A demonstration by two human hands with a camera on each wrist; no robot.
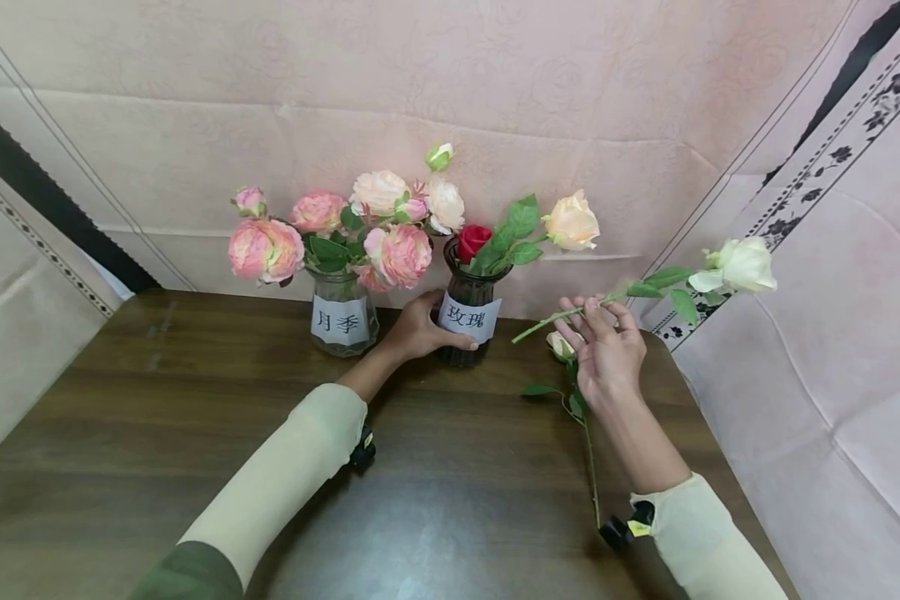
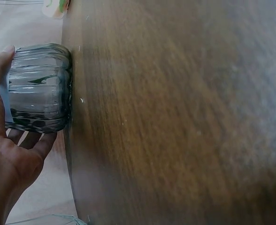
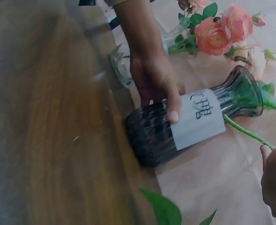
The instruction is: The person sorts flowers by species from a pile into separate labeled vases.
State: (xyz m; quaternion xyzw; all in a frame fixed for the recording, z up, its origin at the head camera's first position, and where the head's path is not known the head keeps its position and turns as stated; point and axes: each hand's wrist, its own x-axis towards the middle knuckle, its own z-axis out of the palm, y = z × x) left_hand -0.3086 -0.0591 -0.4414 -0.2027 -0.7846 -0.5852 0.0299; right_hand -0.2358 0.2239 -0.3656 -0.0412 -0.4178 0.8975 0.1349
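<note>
A dark ribbed glass vase [image 1: 471, 290] with a paper label stands near the table's back edge, holding a red rose [image 1: 472, 242] and a peach rose [image 1: 572, 221]. My left hand [image 1: 420, 327] grips its lower body from the left, thumb across the front; the left wrist view shows the fingers around the glass [image 2: 39, 89]. To the right of the vase, my right hand [image 1: 609, 354], palm up, pinches the green stem of a white rose [image 1: 746, 265]. That bloom points right and the cut end points left, apart from the vase in the head view.
Left of the dark vase stands a clear glass vase [image 1: 345, 333], labelled and full of pink and cream flowers [image 1: 397, 254]. Another pale rose [image 1: 561, 346] lies on the wooden table [image 1: 420, 500], beneath and beside the right hand. A pale cloth [image 1: 195, 150] hangs behind.
</note>
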